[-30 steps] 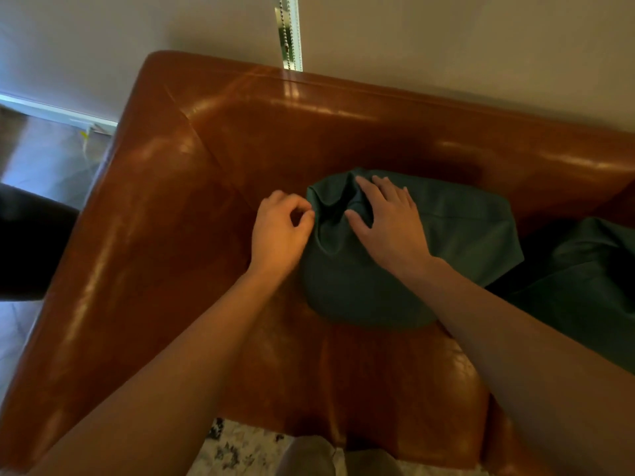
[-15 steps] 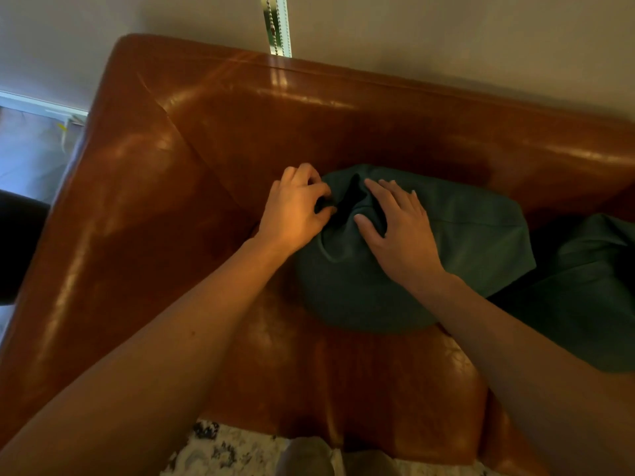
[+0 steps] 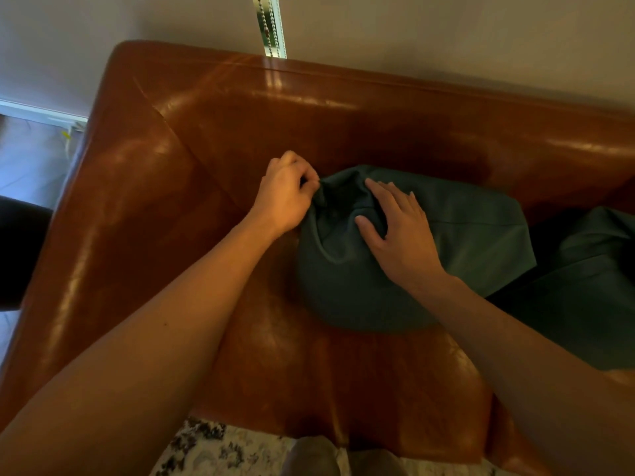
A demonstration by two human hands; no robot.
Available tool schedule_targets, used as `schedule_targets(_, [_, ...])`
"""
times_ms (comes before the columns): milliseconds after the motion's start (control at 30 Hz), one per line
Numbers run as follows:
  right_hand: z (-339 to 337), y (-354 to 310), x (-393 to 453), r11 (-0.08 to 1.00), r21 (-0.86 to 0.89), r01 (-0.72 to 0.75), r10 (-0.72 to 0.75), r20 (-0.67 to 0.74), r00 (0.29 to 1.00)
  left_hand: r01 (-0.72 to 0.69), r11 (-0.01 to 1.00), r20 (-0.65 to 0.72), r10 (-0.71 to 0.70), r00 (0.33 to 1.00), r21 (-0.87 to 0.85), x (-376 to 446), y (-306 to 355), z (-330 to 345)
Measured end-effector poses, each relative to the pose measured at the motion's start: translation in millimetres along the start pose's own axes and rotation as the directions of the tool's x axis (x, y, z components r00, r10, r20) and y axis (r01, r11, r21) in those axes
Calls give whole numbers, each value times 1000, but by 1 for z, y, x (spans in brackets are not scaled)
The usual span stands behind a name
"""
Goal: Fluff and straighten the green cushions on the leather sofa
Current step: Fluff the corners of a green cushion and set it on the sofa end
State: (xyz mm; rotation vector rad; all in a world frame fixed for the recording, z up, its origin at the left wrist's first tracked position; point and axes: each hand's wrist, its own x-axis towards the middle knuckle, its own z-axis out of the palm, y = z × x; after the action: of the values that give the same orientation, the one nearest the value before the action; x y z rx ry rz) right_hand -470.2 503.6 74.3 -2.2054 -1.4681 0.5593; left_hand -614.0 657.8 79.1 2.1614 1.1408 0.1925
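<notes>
The left hand (image 3: 287,197) is pinching a corner of the green cushion (image 3: 405,255) lying on the leather sofa (image 3: 213,139); the right hand (image 3: 400,235) is pressing flat on it. Tugging risks the corner slipping free.

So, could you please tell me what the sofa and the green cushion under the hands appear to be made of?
The sofa looks like smooth, polished brown leather or a leather-like covering: it shows glossy streaks of reflected light and soft creases. The green cushion looks like matte woven fabric with soft filling: no shine, and it folds where the left hand pinches it.
</notes>
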Motion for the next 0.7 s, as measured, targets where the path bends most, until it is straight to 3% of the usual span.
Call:
schedule_targets(267, [-1,1,-4,1000,-10,5,-5,2,1000,63,998,16,-63,998,-19,21,4,-21])
schedule_targets(433, [-1,0,-3,1000,-20,-3,3,1,1000,77,994,-213,-93,973,-81,5,9,-12])
schedule_targets(567, [-2,0,-1,1000,-21,-6,6,-7,1000,-97,987,-224,124,967,129,-26,4,2])
schedule_targets(700, [1,-2,-2,1000,-20,-8,8,-14,1000,-118,964,-259,179,949,237,-28,0,14])
